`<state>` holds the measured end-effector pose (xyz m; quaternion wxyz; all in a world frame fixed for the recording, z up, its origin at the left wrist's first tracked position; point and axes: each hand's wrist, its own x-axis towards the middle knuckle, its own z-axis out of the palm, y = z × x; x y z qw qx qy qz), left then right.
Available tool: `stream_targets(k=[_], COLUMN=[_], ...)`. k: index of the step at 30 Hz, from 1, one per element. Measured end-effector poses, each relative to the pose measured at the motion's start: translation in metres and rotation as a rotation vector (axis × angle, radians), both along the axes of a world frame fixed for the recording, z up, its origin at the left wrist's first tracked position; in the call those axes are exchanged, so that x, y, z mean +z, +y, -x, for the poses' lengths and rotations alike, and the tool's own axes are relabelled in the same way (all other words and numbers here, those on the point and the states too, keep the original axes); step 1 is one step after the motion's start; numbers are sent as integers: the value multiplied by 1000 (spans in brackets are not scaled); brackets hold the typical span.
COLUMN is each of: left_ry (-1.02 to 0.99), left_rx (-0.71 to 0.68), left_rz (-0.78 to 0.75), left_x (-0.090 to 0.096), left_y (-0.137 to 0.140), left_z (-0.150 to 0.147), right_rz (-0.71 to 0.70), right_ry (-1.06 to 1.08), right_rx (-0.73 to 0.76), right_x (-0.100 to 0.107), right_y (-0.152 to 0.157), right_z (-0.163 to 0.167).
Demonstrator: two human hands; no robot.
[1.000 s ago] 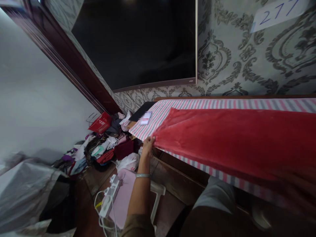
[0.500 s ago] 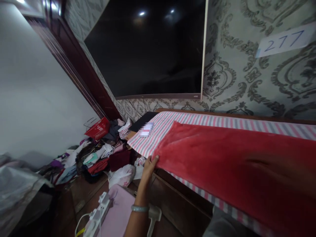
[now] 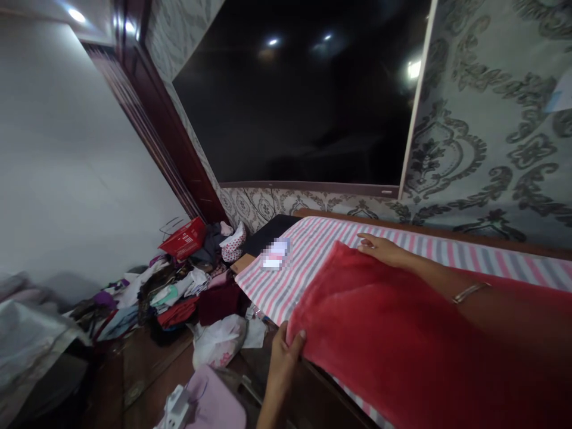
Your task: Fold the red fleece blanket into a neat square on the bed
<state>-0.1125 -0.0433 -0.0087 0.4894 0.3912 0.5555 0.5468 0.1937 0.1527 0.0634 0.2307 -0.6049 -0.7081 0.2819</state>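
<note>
My left hand [image 3: 283,357] pinches the red plush cloth [image 3: 366,322] over the striped table cover's [image 3: 308,253] front edge; whether my right hand [image 3: 383,250] grips its far side, I can't tell. Even tension should limit creases.

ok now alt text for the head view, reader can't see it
The left hand pinches the near corner of a red cloth on a striped cover; the right hand is at the cloth's far edge. Behind is a dark screen, and clothes lie heaped to the left.
</note>
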Motion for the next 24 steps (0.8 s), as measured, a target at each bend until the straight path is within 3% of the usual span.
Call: stream_targets(k=[4, 9, 11, 14, 17, 19, 21, 24], left_ry=[-42, -30, -38, -1, 70, 94, 117, 187], left_rx=[-37, 64, 30, -14, 115, 236, 351, 493], left_rz=[47, 45, -9, -81, -194, -267, -308, -323], left_x=[-1, -3, 5, 32, 58, 64, 56, 30], left_y=[-2, -8, -8, 6, 38, 62, 80, 92], left_z=[2, -2, -4, -3, 2, 5, 4, -3], right_rz=[47, -9, -56, -177, -324, -420, -438, -324], right_ry=[-26, -86, -94, -75, -19, 20, 7, -93], right_rx=[10, 3, -29, -122, -224, -262, -268, -244], right_x=[-10, -25, -22, -3, 26, 39, 39, 14], right_y=[27, 50, 60, 82, 109, 125, 138, 148], right_z=[26, 45, 48, 48, 50, 55, 63, 75])
